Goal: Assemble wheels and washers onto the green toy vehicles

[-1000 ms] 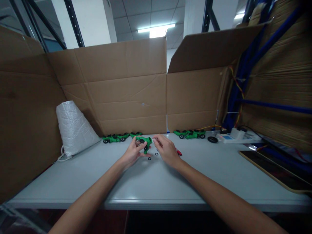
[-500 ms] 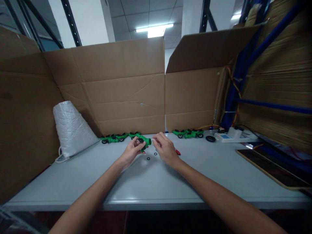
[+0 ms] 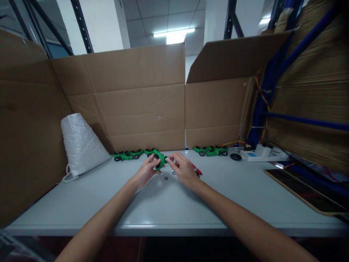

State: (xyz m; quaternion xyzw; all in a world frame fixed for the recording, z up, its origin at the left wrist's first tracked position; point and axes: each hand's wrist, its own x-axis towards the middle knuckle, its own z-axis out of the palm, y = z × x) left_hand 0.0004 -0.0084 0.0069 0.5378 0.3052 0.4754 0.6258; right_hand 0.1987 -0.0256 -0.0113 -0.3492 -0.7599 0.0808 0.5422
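Observation:
My left hand point(image 3: 145, 171) is closed around a green toy car point(image 3: 160, 160) with black wheels, held tilted above the table. Close to the car's right end, my right hand point(image 3: 184, 170) pinches a small white piece point(image 3: 167, 159) between thumb and fingers. That piece touches or nearly touches the car; I cannot tell which. Below the hands, two small black rings point(image 3: 166, 178) lie on the table, one partly behind my right hand. Just beyond my right wrist is a red and black item point(image 3: 197, 169), partly hidden, its kind unclear.
Several green toy cars stand along the back, some at left point(image 3: 127, 155) and some at right point(image 3: 210, 151). A black ring point(image 3: 235, 157) lies near a white power strip point(image 3: 261, 153). A silvery bag point(image 3: 80, 145) leans at left. Cardboard walls point(image 3: 136, 105) enclose the white table point(image 3: 174, 211).
My right hand has brought the white piece left to the car's end. The car has turned slightly in my left hand. More of the red item shows.

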